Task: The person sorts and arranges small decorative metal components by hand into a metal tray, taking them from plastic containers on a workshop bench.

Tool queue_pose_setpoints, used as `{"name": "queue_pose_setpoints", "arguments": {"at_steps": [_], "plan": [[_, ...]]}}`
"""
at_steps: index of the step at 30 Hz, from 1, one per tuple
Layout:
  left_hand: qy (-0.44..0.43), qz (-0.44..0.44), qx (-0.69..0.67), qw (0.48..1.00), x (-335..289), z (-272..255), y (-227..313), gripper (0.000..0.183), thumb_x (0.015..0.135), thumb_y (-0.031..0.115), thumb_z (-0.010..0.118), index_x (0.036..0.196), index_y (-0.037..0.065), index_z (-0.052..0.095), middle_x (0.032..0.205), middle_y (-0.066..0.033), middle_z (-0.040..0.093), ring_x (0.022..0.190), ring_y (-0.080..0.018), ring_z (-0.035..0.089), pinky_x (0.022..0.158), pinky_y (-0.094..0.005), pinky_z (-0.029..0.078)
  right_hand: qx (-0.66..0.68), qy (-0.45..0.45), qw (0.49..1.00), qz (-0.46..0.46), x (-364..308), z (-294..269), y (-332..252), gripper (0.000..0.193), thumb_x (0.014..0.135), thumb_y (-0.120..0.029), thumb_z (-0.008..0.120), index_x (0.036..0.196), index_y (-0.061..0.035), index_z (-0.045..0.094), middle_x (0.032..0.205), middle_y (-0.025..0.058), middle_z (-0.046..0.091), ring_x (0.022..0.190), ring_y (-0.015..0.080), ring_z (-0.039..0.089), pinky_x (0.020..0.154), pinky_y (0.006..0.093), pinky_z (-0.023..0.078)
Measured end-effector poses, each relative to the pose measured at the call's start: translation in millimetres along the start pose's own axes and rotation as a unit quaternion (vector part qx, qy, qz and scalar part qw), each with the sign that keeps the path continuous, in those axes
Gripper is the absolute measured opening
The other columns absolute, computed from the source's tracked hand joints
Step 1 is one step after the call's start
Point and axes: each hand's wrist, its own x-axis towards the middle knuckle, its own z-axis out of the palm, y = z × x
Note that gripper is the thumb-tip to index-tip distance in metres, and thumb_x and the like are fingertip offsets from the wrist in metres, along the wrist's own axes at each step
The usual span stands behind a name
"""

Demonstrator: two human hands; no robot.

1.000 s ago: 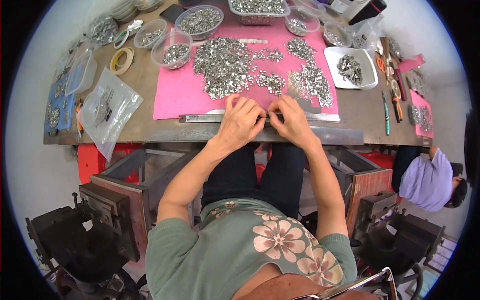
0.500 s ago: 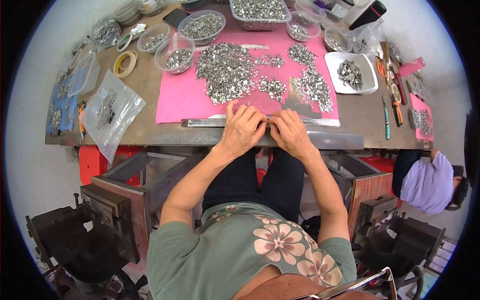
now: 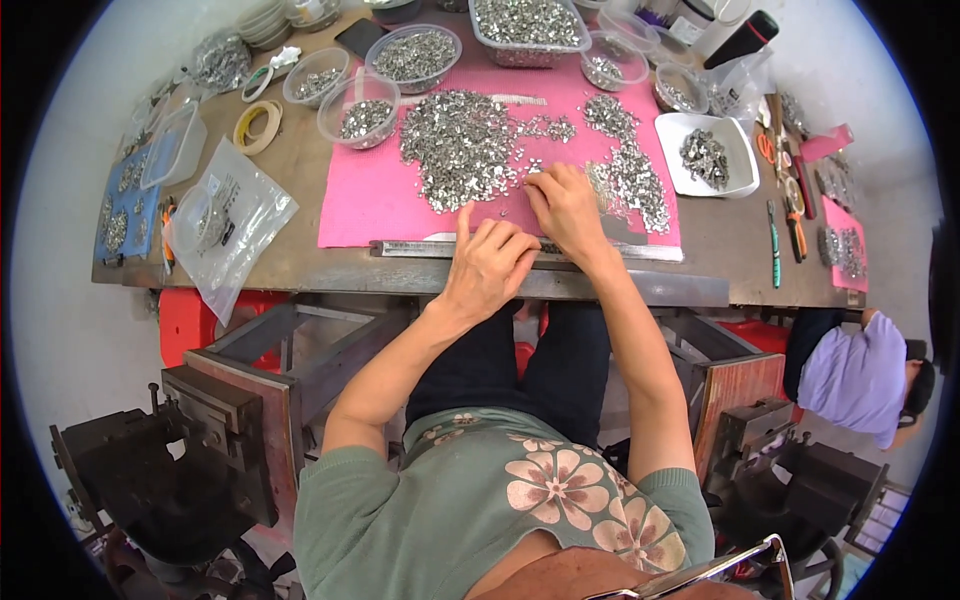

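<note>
A long slotted metal strip lies along the front edge of the pink mat. My left hand rests over its middle, index finger raised, thumb and other fingers bent together at the strip. Whatever they hold is hidden. Dark small pieces sit in the strip just right of those fingertips. My right hand is over the mat with its fingertips pinched beside a few loose silvery metal pieces; anything between them is too small to make out. A large heap of metal pieces spreads beyond my left hand, a smaller heap to the right.
Clear plastic bowls of metal pieces line the mat's far side. A white square dish stands right, near pliers and a green-handled tool. Left are a tape roll and a plastic bag. Another person sits far right.
My right hand has left the strip and moved forward to the loose metal pieces on the mat. My left hand stays at the strip. The view has shifted slightly.
</note>
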Motion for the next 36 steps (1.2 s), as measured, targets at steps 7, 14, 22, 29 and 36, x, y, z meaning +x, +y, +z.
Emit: {"name": "queue_pose_setpoints", "arguments": {"at_steps": [7,14,22,29,36], "plan": [[0.029,-0.046,0.053,0.997,21,-12,-36,0.008,0.087,0.015,0.075,0.093,0.013,0.07,0.087,-0.0016,0.063,0.089,-0.0218,0.06,0.104,-0.0516,0.032,-0.047,0.002,0.999,-0.008,6,17,-2,0.01,0.083,-0.011,0.075,0.089,-0.0087,0.067,0.087,0.0072,0.059,0.086,0.0287,0.058,0.076,0.042,0.043],[0.015,-0.043,0.105,0.993,42,4,-60,0.012,0.083,0.022,0.079,0.088,0.013,0.073,0.084,-0.0008,0.062,0.09,-0.0224,0.058,0.095,-0.0481,0.034,-0.028,-0.04,0.999,0.017,10,17,0,0.011,0.083,-0.012,0.073,0.087,-0.0051,0.065,0.089,0.011,0.061,0.089,0.0307,0.06,0.079,0.0431,0.044],[0.004,-0.041,0.148,0.988,43,2,-57,0.012,0.081,0.019,0.079,0.087,0.012,0.071,0.086,-0.002,0.062,0.093,-0.0237,0.058,0.097,-0.0488,0.034,-0.029,-0.027,0.999,0.002,9,18,2,0.01,0.082,-0.011,0.073,0.086,-0.0043,0.065,0.086,0.0114,0.06,0.089,0.0309,0.06,0.079,0.0433,0.044],[-0.001,-0.02,0.13,0.991,37,-1,-62,0.01,0.082,0.016,0.078,0.088,0.012,0.07,0.088,-0.0018,0.061,0.094,-0.0235,0.058,0.097,-0.0492,0.034,0.023,-0.022,0.999,0.034,6,15,6,0.007,0.084,-0.011,0.072,0.088,-0.0061,0.069,0.088,0.0101,0.061,0.09,0.0294,0.061,0.08,0.0422,0.043],[-0.017,-0.007,0.111,0.994,34,-2,-65,0.013,0.085,0.012,0.074,0.096,0.012,0.067,0.092,-0.0022,0.061,0.095,-0.0239,0.057,0.097,-0.049,0.034,-0.017,-0.009,1.0,0.017,7,19,-5,0.007,0.084,-0.011,0.073,0.089,-0.007,0.071,0.085,0.0091,0.061,0.087,0.0281,0.062,0.079,0.0414,0.043]]}}
